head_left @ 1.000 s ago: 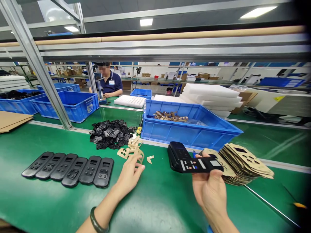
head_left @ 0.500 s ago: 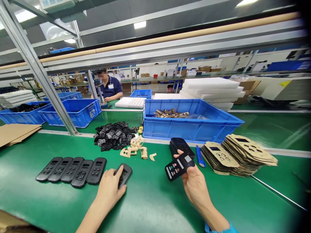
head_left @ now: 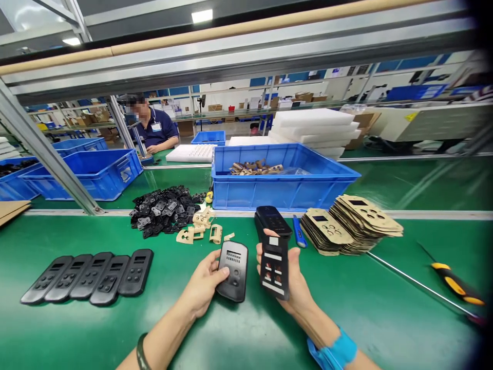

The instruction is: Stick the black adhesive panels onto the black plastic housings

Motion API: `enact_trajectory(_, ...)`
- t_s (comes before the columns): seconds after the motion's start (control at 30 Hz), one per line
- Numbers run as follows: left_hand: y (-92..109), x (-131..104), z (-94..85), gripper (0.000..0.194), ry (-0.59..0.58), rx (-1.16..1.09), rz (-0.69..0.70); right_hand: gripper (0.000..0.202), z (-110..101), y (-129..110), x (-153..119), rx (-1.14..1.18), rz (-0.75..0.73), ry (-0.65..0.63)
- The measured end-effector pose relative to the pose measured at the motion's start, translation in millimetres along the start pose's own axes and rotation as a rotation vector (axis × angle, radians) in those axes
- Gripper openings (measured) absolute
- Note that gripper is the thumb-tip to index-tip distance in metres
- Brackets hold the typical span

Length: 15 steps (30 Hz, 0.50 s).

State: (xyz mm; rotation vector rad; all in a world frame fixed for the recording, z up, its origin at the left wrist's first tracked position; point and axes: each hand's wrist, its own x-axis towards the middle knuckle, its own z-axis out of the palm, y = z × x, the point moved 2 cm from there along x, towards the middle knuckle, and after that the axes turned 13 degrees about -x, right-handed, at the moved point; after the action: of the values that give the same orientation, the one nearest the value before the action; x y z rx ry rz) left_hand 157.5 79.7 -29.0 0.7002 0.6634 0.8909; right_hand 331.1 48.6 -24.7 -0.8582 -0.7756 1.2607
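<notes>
My left hand (head_left: 201,288) grips a black plastic remote-style housing (head_left: 235,264) by its left edge, thumb on its front, with a display window and round button holes facing up. In my right hand (head_left: 296,289) is a thin black face panel (head_left: 275,264) with white strips and holes, held upright beside the housing and apart from it. Fingertips show through and beside the panel. Just behind it lies a stack of black panels (head_left: 272,218), partly hidden. Several similar housings (head_left: 99,275) lie in a slanted row on the left.
A heap of small black parts (head_left: 164,209) and beige scraps (head_left: 215,234) lie midway back. Behind stands a blue bin (head_left: 285,191). To the right are a blue cutter (head_left: 299,232), stacked beige sheets (head_left: 327,232) and a screwdriver (head_left: 454,282). A co-worker (head_left: 157,126) sits across.
My left hand has lifted the housing off the table and brought it right, beside the panel. My right hand has turned the panel upright. The view has shifted right.
</notes>
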Motion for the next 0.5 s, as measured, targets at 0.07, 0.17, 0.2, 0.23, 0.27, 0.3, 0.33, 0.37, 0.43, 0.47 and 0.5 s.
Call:
enact_trajectory(0.07,-6.0,-0.7,-0.3,0.06,0.023,-0.082,-0.053,0.057,0.0,2.7,1.9,0.03,0.055,-0.001)
enact_trajectory(0.17,-12.4,-3.9,-3.3,0.056,0.039,-0.174,-0.111,0.053,1.1,6.4,4.3,0.003,0.138,0.014)
enact_trajectory(0.2,-13.7,-4.9,-4.1,0.054,0.047,-0.198,-0.126,0.049,1.7,7.8,4.8,-0.025,0.158,0.012)
enact_trajectory(0.23,-14.7,-5.8,-4.5,0.051,0.054,-0.22,-0.139,0.046,2.3,9.3,5.0,-0.062,0.17,0.005)
enact_trajectory(0.27,-15.3,-6.6,-4.5,0.048,0.056,-0.24,-0.15,0.045,2.8,10.8,5.0,-0.112,0.172,-0.002)
enact_trajectory(0.3,-15.5,-7.2,-4.1,0.045,0.056,-0.258,-0.155,0.044,3.3,12.3,4.8,-0.175,0.164,-0.012)
enact_trajectory(0.33,-15.3,-7.7,-3.5,0.041,0.057,-0.276,-0.157,0.043,3.6,13.7,4.3,-0.248,0.147,-0.023)
enact_trajectory(0.37,-15.1,-8.2,-3.0,0.038,0.06,-0.291,-0.155,0.041,4.0,14.9,3.8,-0.323,0.126,-0.038)
enact_trajectory(0.43,-14.3,-8.7,-2.6,0.035,0.075,-0.314,-0.15,0.038,4.8,16.6,2.4,-0.454,0.087,-0.082)
enact_trajectory(0.47,-14.1,-8.9,-2.8,0.034,0.084,-0.322,-0.149,0.037,5.2,17.1,1.7,-0.502,0.077,-0.101)
enact_trajectory(0.5,-13.9,-9.0,-3.1,0.034,0.09,-0.326,-0.152,0.037,5.3,17.5,1.1,-0.537,0.072,-0.112)
